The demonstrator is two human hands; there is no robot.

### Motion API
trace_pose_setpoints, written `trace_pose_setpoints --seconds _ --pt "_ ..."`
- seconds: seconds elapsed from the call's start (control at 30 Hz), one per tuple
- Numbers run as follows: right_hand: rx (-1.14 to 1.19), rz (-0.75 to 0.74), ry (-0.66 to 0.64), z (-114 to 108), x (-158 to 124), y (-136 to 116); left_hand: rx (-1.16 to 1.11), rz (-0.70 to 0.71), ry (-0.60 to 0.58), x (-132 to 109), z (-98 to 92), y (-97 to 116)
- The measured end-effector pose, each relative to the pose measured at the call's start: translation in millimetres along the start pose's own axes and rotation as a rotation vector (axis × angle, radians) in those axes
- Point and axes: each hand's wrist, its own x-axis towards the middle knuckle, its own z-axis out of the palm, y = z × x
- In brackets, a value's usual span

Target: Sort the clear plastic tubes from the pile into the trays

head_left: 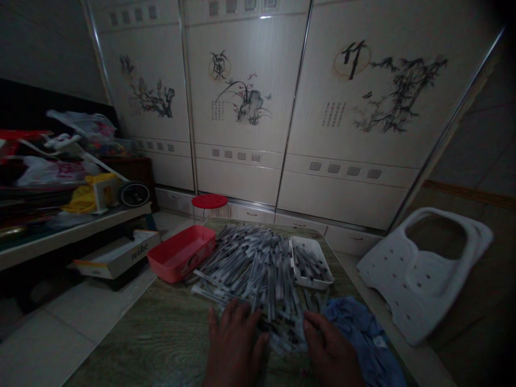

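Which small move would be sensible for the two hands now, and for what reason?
Probably the left hand and right hand should draw gently together, gathering the loose pens between them: these lie at uneven angles, with a hand on either side, at the near edge of the larger pile.

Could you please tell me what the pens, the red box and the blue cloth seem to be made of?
Pens: probably clear plastic, as they look translucent.
Red box: likely smooth, moulded plastic, from its even colour and rounded corners.
Blue cloth: soft, matte fabric, judging by its crumpled folds; the fibre is unclear.
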Motion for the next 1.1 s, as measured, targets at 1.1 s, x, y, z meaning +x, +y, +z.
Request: trace_pose_setpoints --seconds 1.1 --pt "0.651 0.266 -0.124 -2.6 -2.6 -17.5 -1.604 -0.310 0.113 -11.7 -0.6 -11.5"
